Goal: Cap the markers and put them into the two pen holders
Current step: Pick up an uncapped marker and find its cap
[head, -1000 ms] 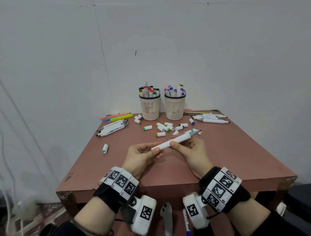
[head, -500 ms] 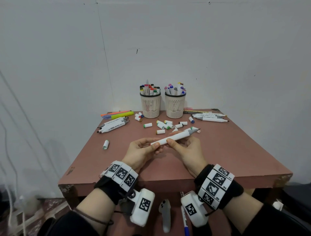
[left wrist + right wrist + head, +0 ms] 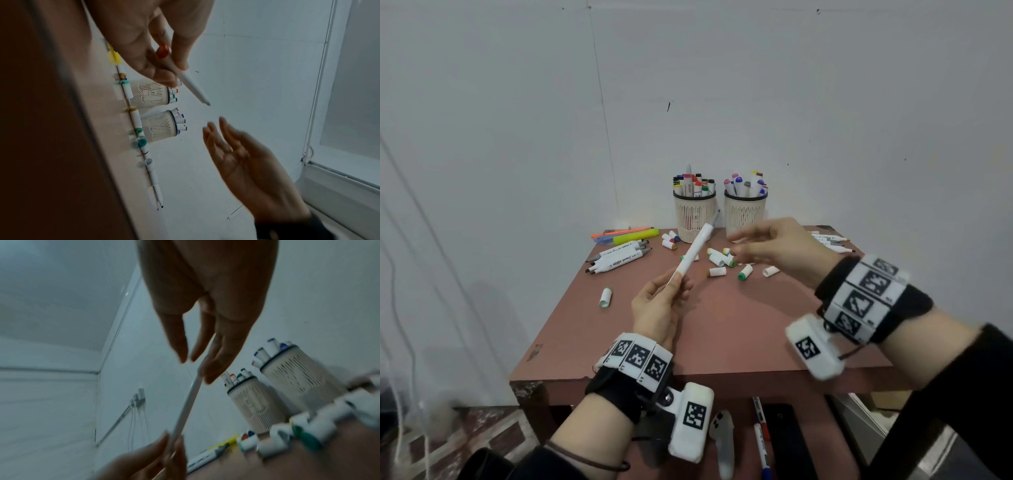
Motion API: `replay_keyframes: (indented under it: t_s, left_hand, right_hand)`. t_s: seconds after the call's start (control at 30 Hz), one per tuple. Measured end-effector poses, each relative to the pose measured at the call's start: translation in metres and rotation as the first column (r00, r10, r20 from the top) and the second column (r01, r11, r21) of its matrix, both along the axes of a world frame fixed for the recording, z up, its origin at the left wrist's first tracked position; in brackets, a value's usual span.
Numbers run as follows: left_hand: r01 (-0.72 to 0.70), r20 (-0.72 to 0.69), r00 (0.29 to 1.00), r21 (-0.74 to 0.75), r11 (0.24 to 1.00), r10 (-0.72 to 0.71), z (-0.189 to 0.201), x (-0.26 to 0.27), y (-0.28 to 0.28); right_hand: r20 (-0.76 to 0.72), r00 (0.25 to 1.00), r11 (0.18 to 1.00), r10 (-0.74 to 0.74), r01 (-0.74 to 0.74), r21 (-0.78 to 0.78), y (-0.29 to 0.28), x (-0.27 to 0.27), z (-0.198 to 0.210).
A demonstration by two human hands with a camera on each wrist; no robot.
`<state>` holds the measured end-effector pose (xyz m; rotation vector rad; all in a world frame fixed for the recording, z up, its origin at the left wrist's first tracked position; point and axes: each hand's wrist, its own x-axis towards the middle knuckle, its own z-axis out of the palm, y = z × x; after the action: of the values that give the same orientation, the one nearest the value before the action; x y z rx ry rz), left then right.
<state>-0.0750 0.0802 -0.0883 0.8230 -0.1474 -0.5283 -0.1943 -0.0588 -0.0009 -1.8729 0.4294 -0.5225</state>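
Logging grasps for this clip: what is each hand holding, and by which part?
Left hand pinches the white marker at its near end; its far tip is uncapped. Right hand holds nothing.

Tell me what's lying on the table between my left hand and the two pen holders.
In the head view, loose caps lie scattered between the left hand and the pen holders; the marker it holds slants above them.

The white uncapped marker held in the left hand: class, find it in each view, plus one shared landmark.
Head: white uncapped marker, centre, tilted up-right.
Left wrist: upper centre, pointing down-right.
Right wrist: centre, a pale diagonal.
Landmark: two cream mesh pen holders.
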Motion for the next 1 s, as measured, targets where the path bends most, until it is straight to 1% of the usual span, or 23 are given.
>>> replay_keyframes:
  t_s: [0.07,0.2,0.33,0.43,0.53,0.63,0.7,0.83,1.0]
  left_hand:
    - [-0.060,-0.023,0.998,-0.002,0.998,0.060,0.000,0.001,0.000]
    - [-0.178,-0.095,0.980,-0.030,0.984,0.175,-0.001,0.006,-0.001]
    - [-0.179,-0.123,0.977,-0.035,0.983,0.173,-0.002,0.007,0.000]
    - [-0.201,-0.132,0.972,-0.031,0.979,0.196,-0.002,0.009,-0.002]
    - [-0.245,-0.155,0.959,-0.040,0.969,0.237,-0.004,0.014,-0.004]
    - [-0.261,-0.162,0.955,-0.052,0.964,0.250,-0.006,0.017,-0.006]
    - [-0.263,-0.157,0.955,-0.051,0.964,0.252,-0.008,0.018,-0.007]
    - [-0.250,-0.144,0.960,-0.045,0.967,0.242,-0.013,0.020,-0.009]
    - [-0.242,-0.169,0.959,-0.063,0.968,0.229,-0.013,0.021,-0.010]
  right_hand:
    - [-0.093,0.995,0.996,0.044,-0.051,-0.072,-0.007,0.018,0.010]
    - [-0.220,0.974,0.956,0.056,-0.117,-0.270,-0.027,0.068,0.013]
    - [-0.335,0.942,0.872,0.028,-0.186,-0.453,-0.046,0.122,0.005]
    - [-0.462,0.887,0.777,0.012,-0.299,-0.553,-0.051,0.154,0.000]
    - [-0.554,0.832,0.678,0.003,-0.409,-0.611,-0.051,0.183,-0.001]
    - [-0.610,0.792,0.570,-0.024,-0.490,-0.659,-0.049,0.208,0.002]
    - [-0.634,0.773,0.530,-0.037,-0.522,-0.668,-0.049,0.221,0.001]
    - [-0.631,0.771,0.466,-0.084,-0.529,-0.709,-0.050,0.237,-0.002]
    - [-0.642,0.754,0.415,-0.138,-0.545,-0.728,-0.053,0.247,-0.005]
